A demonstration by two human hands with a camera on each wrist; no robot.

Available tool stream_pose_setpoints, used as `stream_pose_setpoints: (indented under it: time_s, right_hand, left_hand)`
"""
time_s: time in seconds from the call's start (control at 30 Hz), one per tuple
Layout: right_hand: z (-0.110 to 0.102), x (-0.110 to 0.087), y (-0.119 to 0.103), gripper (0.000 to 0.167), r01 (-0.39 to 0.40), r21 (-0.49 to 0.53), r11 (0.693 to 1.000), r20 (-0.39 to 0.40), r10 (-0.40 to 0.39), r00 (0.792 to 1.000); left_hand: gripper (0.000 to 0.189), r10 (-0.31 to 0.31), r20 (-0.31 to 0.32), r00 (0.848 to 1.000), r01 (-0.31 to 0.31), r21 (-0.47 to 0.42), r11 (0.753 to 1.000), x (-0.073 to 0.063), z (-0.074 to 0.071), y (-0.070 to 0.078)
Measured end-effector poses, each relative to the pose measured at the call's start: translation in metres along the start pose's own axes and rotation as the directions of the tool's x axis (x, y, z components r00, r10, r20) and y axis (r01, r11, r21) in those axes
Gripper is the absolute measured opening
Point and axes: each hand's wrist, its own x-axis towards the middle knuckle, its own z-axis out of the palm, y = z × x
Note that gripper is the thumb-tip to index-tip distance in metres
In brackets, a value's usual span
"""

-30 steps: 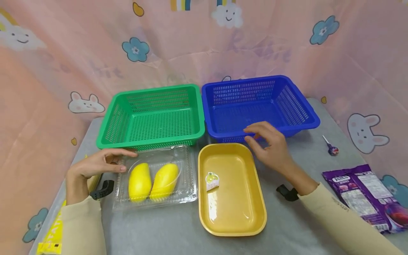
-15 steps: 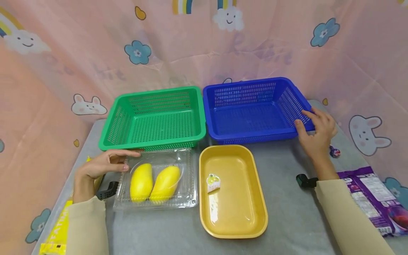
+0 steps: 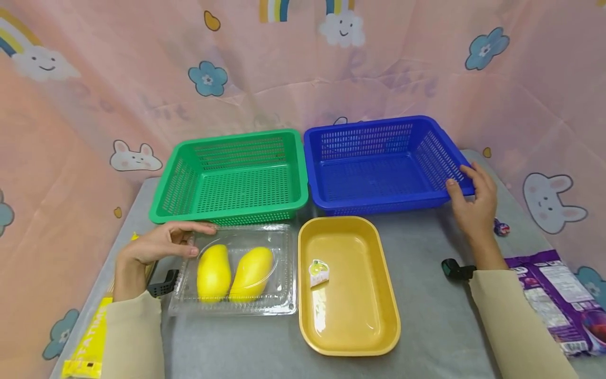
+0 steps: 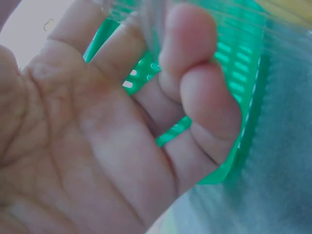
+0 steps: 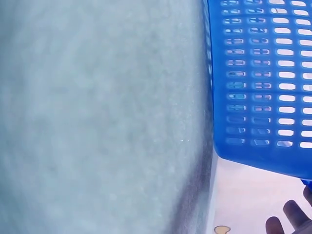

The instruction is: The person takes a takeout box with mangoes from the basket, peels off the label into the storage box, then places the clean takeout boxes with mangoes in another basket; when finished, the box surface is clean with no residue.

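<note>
In the head view, my left hand [image 3: 165, 245] holds the upper left edge of a clear plastic box [image 3: 284, 295] with two yellow mangoes [image 3: 213, 273] inside. The left wrist view shows its fingers [image 4: 209, 107] bent against clear plastic, with the green basket [image 4: 239, 63] behind. At the right end of the blue basket [image 3: 379, 202], my right hand [image 3: 475, 205] grips the rim near the front corner. Only a few of its fingertips [image 5: 295, 214] show at the corner of the right wrist view.
A yellow tray [image 3: 350, 347] with a small fruit-print piece [image 3: 319, 272] lies between the hands. Behind the plastic box stands the green basket [image 3: 227, 216]. A lollipop [image 3: 502, 227] and a purple snack bag [image 3: 558, 300] lie at right, a yellow packet [image 3: 90, 337] at left.
My right hand has moved right from above the yellow tray to the blue basket's right corner and taken hold of its rim. The left hand stays at the plastic box.
</note>
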Motion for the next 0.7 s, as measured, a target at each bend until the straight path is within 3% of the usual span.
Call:
stream_pose_setpoints:
  time_s: [0.43,0.7]
  right_hand:
    - [-0.002,-0.001,-0.002,0.052,-0.046,0.005,0.999,-0.002,0.046,0.999]
    - [-0.001,-0.003,-0.002,0.053,-0.060,0.007,0.998,0.002,0.060,0.998]
  left_hand:
    - [0.048,0.111,0.040,0.993,-0.110,-0.034,0.993,0.000,-0.001,0.007]
    - [0.046,0.089,0.022,0.996,-0.088,-0.044,0.995,-0.007,-0.003,0.011]
